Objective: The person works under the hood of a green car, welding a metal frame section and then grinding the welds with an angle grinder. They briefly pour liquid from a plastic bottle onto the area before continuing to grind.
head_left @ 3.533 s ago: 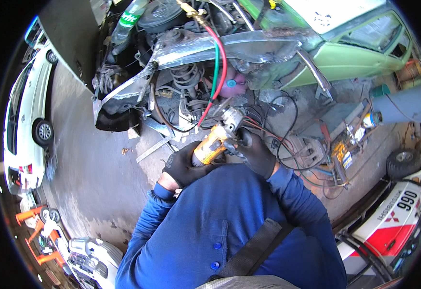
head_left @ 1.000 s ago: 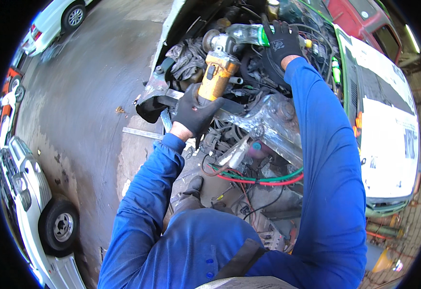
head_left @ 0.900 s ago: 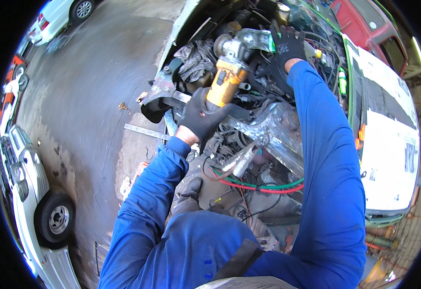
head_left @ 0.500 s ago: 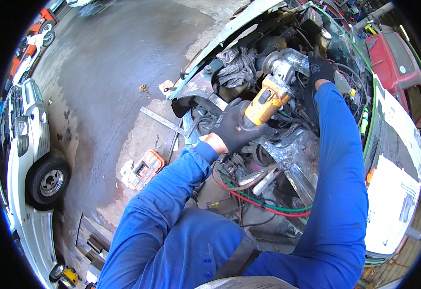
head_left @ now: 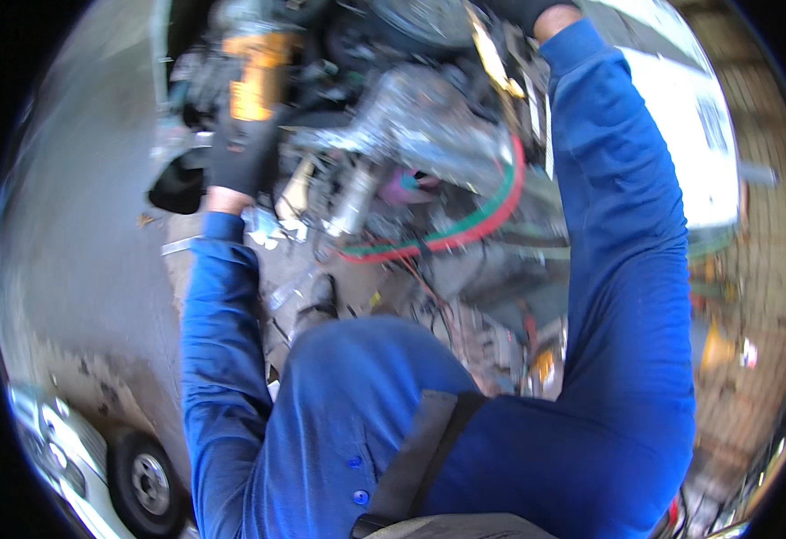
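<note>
Head view: grinder (head_left: pixel 258 76) upper left, just left of metal panel (head_left: pixel 411 112); its head blurred, cut by top edge. Left hand (head_left: pixel 242 153) has fingers closed round grinder's rear end. One-handed hold likely wants full wrap, firm wrist — disc end best turned away from right hand (head_left: pixel 520 9), red hose (head_left: pixel 511 202) and green hose (head_left: pixel 465 235). Left forearm points nearly straight forward. Right arm reaches far forward, hand mostly out of frame — fingers unseen, cannot tell opening or hold.
</note>
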Motion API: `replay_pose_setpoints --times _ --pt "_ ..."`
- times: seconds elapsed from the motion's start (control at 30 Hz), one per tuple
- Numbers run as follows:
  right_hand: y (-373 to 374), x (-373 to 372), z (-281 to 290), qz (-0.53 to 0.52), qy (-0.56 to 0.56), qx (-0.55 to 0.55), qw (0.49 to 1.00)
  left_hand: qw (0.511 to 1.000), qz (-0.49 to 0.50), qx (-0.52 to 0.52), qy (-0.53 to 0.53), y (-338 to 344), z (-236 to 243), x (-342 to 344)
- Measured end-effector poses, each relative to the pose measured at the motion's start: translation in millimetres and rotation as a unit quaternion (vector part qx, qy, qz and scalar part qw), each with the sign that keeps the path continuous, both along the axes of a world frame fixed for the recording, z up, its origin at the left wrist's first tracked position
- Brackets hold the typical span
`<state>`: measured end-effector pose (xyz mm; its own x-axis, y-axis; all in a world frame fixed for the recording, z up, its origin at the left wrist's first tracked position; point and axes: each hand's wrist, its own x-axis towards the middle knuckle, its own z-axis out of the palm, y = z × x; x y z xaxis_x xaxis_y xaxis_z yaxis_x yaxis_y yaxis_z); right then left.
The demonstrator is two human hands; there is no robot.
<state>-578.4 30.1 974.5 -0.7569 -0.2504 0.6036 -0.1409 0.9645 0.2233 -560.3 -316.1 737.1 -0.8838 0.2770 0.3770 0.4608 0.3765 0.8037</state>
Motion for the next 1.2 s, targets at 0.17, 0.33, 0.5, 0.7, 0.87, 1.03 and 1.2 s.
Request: replay_pose_setpoints --times 0.17,0.33,0.5,0.7,0.87,1.03,1.2 --pt "15 189 65 0.113 0.035 -0.351 0.929 0.992 0.059 0.062 -0.097 4 -3 -5" --pt "28 340 78 -0.024 0.207 -0.164 0.964 0.991 0.034 -0.079 0.105 -3 -20 -23" --pt "16 436 -1 -0.140 0.272 -0.142 0.941 0.993 0.022 -0.096 0.068 -10 -32 -37" --pt "32 476 -55 -0.060 0.367 -0.440 0.817 0.997 0.060 -0.004 -0.056 -6 -25 -40" --pt "45 492 -60 -0.149 0.321 -0.325 0.877 0.990 0.043 0.063 -0.121 -10 -24 -45" --pt "34 483 -56 -0.082 0.346 -0.404 0.843 0.993 0.052 0.027 -0.099 -13 -29 -54" --pt "28 479 -49 -0.059 0.335 -0.414 0.844 0.982 0.020 0.119 -0.148 -12 -38 -58"
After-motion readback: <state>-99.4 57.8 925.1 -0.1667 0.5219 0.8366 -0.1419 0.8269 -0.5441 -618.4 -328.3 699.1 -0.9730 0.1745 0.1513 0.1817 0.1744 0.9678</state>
